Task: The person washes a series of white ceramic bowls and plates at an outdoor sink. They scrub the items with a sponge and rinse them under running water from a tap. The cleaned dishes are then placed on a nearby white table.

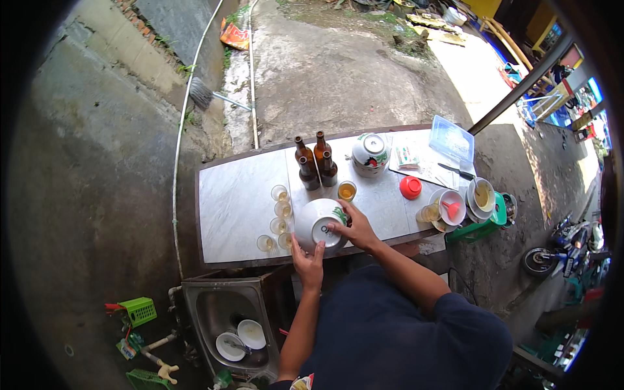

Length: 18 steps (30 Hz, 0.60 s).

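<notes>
A white ceramic bowl (310, 213) with a green leaf pattern is tipped so its base faces me, near the front edge of the table. My left hand (308, 267) supports its lower left side. My right hand (358, 227) grips the right side, the thumb lying on the base ring. Just left of the bowl, several small glasses (279, 225) stand close together. Behind it are several brown glass bottles (312, 170) and a glass of amber liquid (346, 190). Farther back, patterned bowls (369, 163) are stacked upside down. The bowl's inside is hidden.
A small red bowl (410, 187), a knife (457, 170) and a clear plastic container (451, 139) lie to the right. Used bowls, including one with a red funnel (452, 209), crowd the right end. Below left, a metal sink (209, 302) holds white dishes (251, 334).
</notes>
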### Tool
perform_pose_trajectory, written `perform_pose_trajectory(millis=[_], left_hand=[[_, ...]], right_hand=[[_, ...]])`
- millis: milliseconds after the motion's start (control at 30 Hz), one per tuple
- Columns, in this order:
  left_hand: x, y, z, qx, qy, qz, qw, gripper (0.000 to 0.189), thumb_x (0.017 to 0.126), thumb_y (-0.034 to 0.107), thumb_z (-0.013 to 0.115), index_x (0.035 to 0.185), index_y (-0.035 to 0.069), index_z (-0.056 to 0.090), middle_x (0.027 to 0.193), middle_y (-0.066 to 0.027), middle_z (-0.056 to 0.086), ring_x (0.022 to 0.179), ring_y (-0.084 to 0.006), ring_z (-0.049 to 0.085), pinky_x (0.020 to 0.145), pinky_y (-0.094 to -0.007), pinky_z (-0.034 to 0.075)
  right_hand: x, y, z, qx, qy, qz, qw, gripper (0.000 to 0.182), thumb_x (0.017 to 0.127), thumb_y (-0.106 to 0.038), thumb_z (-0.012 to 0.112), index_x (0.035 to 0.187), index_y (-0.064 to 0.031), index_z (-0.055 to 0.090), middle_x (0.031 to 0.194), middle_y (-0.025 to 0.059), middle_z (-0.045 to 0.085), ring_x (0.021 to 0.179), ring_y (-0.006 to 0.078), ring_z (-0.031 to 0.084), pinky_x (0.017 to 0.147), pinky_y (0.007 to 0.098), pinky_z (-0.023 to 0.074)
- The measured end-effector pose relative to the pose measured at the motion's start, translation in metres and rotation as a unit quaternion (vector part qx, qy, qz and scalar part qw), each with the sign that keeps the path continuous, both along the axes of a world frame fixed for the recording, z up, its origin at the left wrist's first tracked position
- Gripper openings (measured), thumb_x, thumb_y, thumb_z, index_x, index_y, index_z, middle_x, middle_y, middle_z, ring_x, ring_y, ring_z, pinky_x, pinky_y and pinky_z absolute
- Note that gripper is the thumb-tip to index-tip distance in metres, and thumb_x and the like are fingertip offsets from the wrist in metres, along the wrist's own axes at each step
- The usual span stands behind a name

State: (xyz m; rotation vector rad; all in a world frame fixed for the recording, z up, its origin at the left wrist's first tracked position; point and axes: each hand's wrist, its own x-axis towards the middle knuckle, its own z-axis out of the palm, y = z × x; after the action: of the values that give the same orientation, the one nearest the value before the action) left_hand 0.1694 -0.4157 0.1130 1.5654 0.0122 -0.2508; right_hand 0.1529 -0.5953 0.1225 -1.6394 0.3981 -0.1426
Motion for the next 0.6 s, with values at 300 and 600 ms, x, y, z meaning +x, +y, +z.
perform_pose_trajectory(millis=[300,600], left_hand=[[0.113,-0.247,-0.049,0.081,0.048,-0.130,0.987,0.083,0.079,0.028,0.083,0.141,-0.010,0.044,0.133,-0.0251,0.058,0.118,-0.0232,0.060,0.095,-0.0308,0.049],[0.184,-0.314,-0.126,0.206,0.090,-0.164,0.960,0.083,0.079,0.041,0.078,0.141,-0.004,0.048,0.134,-0.0234,0.058,0.121,-0.0270,0.059,0.103,-0.0337,0.043]], right_hand=[[0.048,-0.202,-0.064,-0.200,0.100,-0.301,0.927,0.077,0.085,-0.051,0.070,0.132,0.0068,0.052,0.119,0.0229,0.055,0.112,0.0346,0.056,0.097,0.0399,0.0445],[0.112,-0.264,-0.156,-0.203,0.171,-0.314,0.912,0.087,0.080,-0.063,0.068,0.130,0.0075,0.056,0.116,0.0201,0.047,0.112,0.0342,0.046,0.101,0.0415,0.0377]])
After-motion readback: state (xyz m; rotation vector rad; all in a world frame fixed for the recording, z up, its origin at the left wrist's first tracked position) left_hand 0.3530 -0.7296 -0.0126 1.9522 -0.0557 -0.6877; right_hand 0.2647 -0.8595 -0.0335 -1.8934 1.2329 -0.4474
